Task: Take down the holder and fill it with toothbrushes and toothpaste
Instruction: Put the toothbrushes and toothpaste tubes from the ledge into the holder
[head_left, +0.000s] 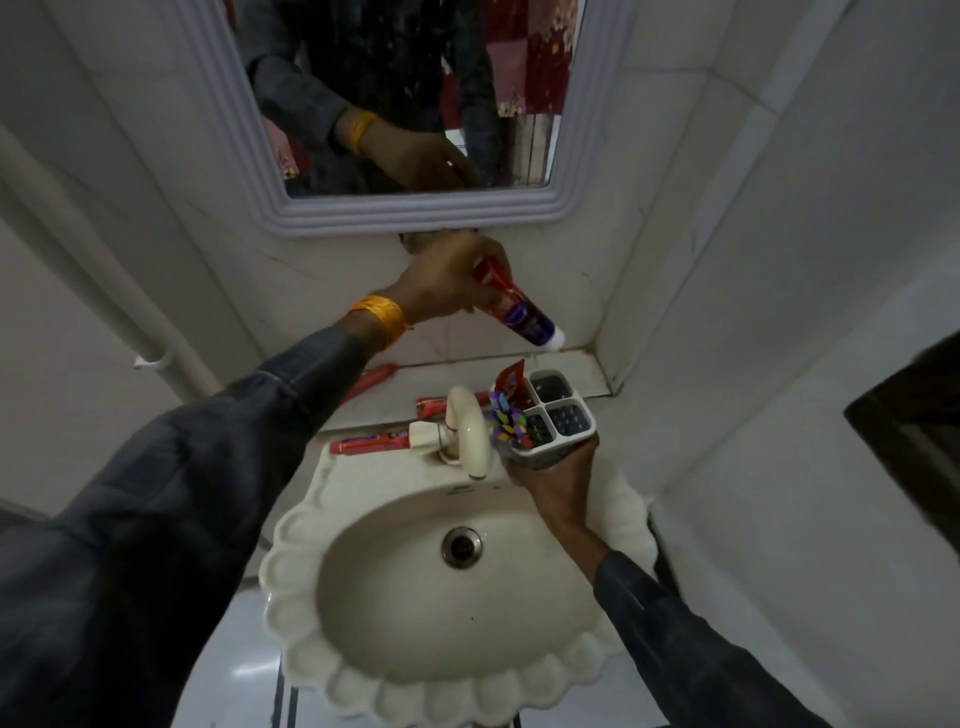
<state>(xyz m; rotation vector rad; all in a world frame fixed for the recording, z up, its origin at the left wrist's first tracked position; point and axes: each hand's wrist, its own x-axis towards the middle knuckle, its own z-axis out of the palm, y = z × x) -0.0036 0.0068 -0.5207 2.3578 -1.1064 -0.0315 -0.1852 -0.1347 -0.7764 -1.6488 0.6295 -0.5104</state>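
My right hand (553, 480) grips a white four-compartment holder (558, 415) from below, over the basin's back right rim. One red tube (511, 384) stands in its near-left compartments beside a colourful purple pack (506, 421); the two right compartments look empty. My left hand (447, 275), with a gold bangle on the wrist, is shut on a red and purple toothpaste tube (519, 312), cap down, in the air above and left of the holder. Three red packs lie on the ledge: one (369, 382) at the left, one (434, 408) behind the tap, one (371, 444) by the basin.
A cream scalloped sink (395, 691) with a drain (461, 545) lies below, its cream tap (470, 431) just left of the holder. A framed mirror (410, 213) hangs above the tiled ledge (571, 364). White walls close in on both sides.
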